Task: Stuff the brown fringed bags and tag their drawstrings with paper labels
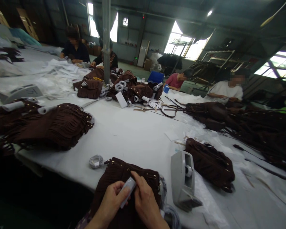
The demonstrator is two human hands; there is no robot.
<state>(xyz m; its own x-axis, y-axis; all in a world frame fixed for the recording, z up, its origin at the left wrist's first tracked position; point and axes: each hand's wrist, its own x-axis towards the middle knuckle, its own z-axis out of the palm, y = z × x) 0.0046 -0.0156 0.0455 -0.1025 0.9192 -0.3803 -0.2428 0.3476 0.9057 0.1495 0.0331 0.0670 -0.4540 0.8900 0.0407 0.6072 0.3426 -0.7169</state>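
A dark brown bag (109,184) with gold eyelets lies at the table's near edge, under both my hands. Between the thumb and fingers of my left hand (114,197) is a small whitish wrapped roll (128,190), slanted over the bag. My right hand (144,194) rests beside the roll's right side, its fingers stretched towards the eyelets; its thumb is partly hidden. A coil in clear wrapping (96,161) lies at the bag's upper left corner. Right of the bag stands a grey tape dispenser (183,181).
Fringed brown bags (54,127) lie at the left, near another dispenser (26,93). A pile of wrapped bags (133,87) surrounds a metal post (106,41). Another brown bag (209,162) and dark straps lie at the right. Several people sit around the far side of the table (133,133).
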